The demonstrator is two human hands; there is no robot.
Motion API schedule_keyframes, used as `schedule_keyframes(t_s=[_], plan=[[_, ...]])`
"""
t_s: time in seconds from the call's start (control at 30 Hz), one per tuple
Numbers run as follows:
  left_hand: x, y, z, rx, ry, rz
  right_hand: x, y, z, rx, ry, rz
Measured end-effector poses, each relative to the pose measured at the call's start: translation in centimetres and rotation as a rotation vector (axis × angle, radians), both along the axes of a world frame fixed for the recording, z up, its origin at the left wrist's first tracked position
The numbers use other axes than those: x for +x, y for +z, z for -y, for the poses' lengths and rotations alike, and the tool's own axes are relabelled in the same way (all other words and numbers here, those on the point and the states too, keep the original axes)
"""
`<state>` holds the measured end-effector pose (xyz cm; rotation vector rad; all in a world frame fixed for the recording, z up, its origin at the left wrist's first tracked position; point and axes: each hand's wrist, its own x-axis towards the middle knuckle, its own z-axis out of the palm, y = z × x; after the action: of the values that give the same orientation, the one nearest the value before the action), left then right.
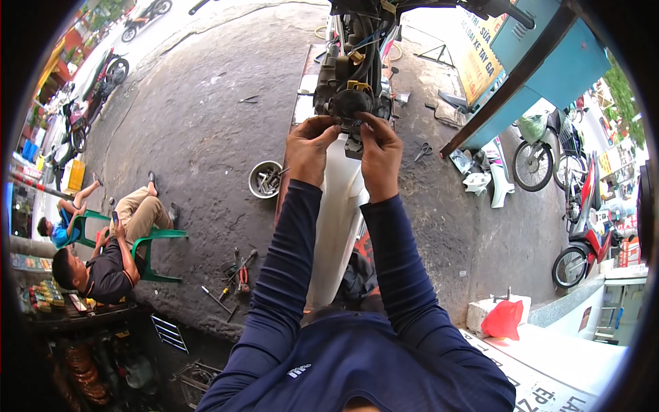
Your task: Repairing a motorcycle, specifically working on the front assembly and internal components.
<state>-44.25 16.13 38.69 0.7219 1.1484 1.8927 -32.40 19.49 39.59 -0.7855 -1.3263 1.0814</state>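
Note:
In front of me stands a motorbike with its front stripped, showing black cables and a dark round part (351, 103) with a yellow piece above it. My left hand (307, 150) is at the lower left of that part, thumb and forefinger pinched together. Opposite it, my right hand (382, 156) has its forefinger and thumb closed against the part's lower right edge. What the fingertips hold is too small to make out. Just below them is a small grey bracket-like piece (353, 147). The bike's pale body panel (336, 206) runs between my forearms.
A metal bowl of small hardware (268, 180) sits on the ground to the left. Red-handled pliers (243, 276) and screwdrivers lie nearer. Scissors (423, 151) are at right, near removed white panels (499, 175). Two people sit on green chairs (159, 235) at left.

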Motion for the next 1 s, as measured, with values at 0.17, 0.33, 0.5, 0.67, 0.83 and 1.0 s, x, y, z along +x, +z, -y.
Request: schedule_keyframes(t_s=[0.17, 0.33, 0.5, 0.67, 0.83, 1.0], plan=[[0.7, -0.9, -0.9, 0.073, -0.006, 0.035, 0.1, 0.0, -0.1, 0.016, 0.002, -0.011], [1.2, -1.3, -1.4, 0.085, 0.018, 0.030, 0.1, 0.0, -0.1, -0.006, 0.019, -0.048], [1.4, -1.5, -2.0, 0.101, 0.178, -0.279, 0.0, 0.1, -0.1, -0.084, 0.044, -0.103], [1.5, -1.3, -1.9, 0.071, 0.186, -0.314, -0.1, 0.0, -0.2, -0.080, 0.034, -0.100], [1.4, -0.9, -1.7, 0.032, 0.072, -0.044, 0.0, -0.2, -0.3, -0.084, 0.050, -0.139], [1.6, -0.3, -1.8, -0.091, 0.243, -0.250, 0.0, -0.2, -0.4, -0.091, 0.037, -0.094]])
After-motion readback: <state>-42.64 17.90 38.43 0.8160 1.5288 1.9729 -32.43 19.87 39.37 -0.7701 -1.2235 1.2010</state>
